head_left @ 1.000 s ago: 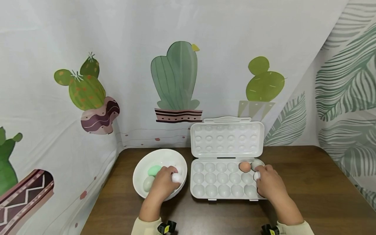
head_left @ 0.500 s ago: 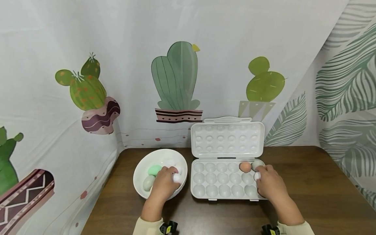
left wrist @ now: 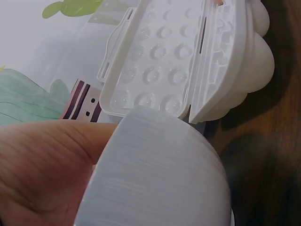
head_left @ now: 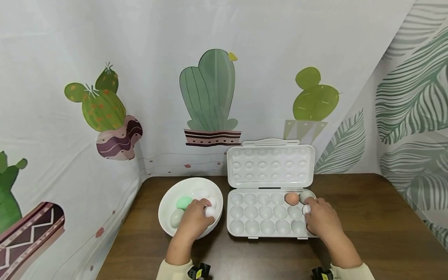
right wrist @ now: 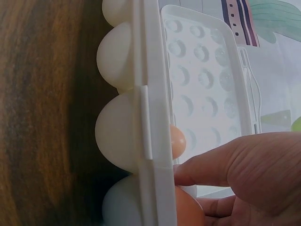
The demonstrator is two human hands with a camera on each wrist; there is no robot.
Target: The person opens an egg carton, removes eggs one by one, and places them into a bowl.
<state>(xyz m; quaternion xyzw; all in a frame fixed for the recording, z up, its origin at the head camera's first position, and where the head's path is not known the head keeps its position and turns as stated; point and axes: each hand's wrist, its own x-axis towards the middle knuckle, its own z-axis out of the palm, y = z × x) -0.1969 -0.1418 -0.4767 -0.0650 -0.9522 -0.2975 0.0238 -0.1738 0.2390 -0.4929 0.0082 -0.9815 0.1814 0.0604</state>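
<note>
In the head view my left hand [head_left: 196,217] reaches into a white bowl [head_left: 165,198], thumb and fingers around a white egg [head_left: 210,212] near the bowl's right side. A mint egg [head_left: 184,202] and a pale grey-green egg [head_left: 176,217] lie to its left, with more white ones behind. My right hand [head_left: 322,217] is over the right end of an egg carton [head_left: 259,235], pinching a white egg [head_left: 306,209] in the middle row's end cup. A brown egg [head_left: 292,198] and a grey egg [head_left: 305,195] sit in the back row. Beneath that hand, the right wrist view shows another brown egg [right wrist: 189,209].
The carton's lid [head_left: 271,182] stands raised at the back, near a cactus-print cloth [head_left: 157,97]. Bowl and carton stand side by side on a dark wooden table [head_left: 266,258]. From the left wrist, the bowl's wall [left wrist: 160,174] covers much of the view.
Both hands hold nearly the same places throughout, the left in the bowl and the right at the carton's end. The view shifts only slightly.
</note>
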